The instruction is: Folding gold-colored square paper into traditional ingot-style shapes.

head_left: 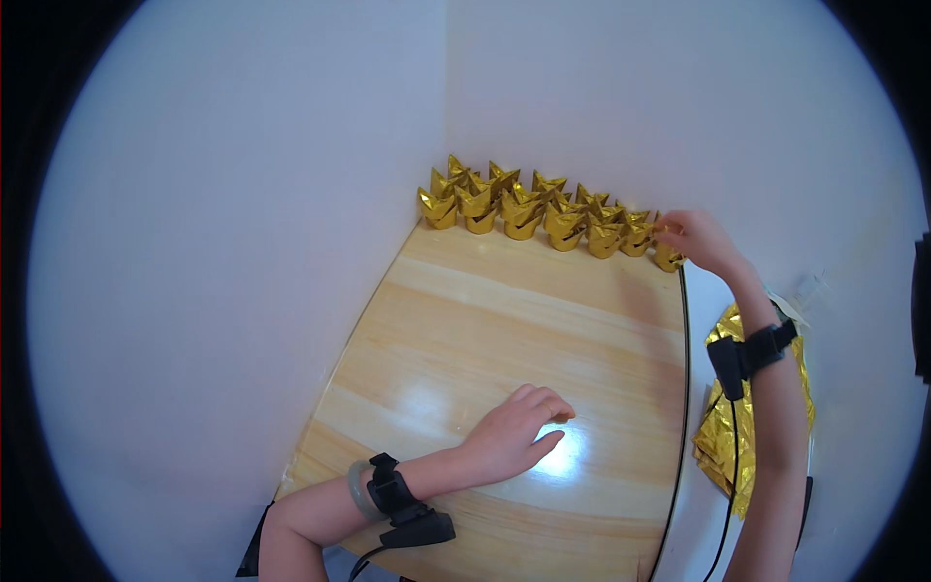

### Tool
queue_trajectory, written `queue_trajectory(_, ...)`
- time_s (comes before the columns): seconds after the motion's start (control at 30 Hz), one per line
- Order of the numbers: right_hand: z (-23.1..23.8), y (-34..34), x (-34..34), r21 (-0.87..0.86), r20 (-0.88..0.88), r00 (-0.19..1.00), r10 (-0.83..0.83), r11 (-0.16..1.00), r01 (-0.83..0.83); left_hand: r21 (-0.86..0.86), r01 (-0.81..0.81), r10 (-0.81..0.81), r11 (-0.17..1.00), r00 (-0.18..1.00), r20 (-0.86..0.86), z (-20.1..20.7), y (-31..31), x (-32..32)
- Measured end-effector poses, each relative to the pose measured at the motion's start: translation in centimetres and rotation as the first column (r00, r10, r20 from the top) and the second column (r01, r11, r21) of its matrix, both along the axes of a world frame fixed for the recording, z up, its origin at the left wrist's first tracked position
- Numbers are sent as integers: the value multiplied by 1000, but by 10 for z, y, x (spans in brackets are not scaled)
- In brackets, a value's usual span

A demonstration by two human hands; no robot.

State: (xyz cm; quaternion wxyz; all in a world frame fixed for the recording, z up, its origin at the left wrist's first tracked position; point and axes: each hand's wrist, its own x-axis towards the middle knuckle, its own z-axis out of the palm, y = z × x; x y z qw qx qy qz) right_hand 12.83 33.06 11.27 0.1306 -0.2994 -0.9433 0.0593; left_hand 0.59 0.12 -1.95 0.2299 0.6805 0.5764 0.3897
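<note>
My right hand [696, 239] is at the far right corner of the wooden table, with its fingers closed at the top of a folded gold foil paper ingot [669, 259]. That piece stands at the right end of the front row, and my fingers partly cover it. Several similar gold foil ingots [522, 215] stand close together to its left. Over the near middle of the table, my left hand [514, 434] holds nothing. Its thumb is apart from the bent fingers.
The light wooden table [485, 330] meets a white wall on the left, with another wall behind the ingots. Gold foil sheets [722, 436] lie in a pile beyond the table's right edge, partly under my right forearm. Cables hang from black devices strapped to both wrists.
</note>
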Motion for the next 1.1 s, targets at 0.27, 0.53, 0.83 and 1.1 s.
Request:
queue_trajectory(0.27,20,-44,142,-6,291,952,-100,994,107,38,35,-34,999,999,-35,0,3,0)
queue_trajectory(0.53,-12,-65,222,-78,476,803,-359,892,445,-20,-7,6,1000,997,-74,11,2,-2)
queue_trajectory(0.83,-34,-62,257,-99,463,798,-385,872,478,31,60,-57,998,994,-90,2,5,-5)
queue_trajectory(1.1,-63,-108,247,-123,551,811,-198,941,314,12,70,-68,997,994,-88,8,4,-4)
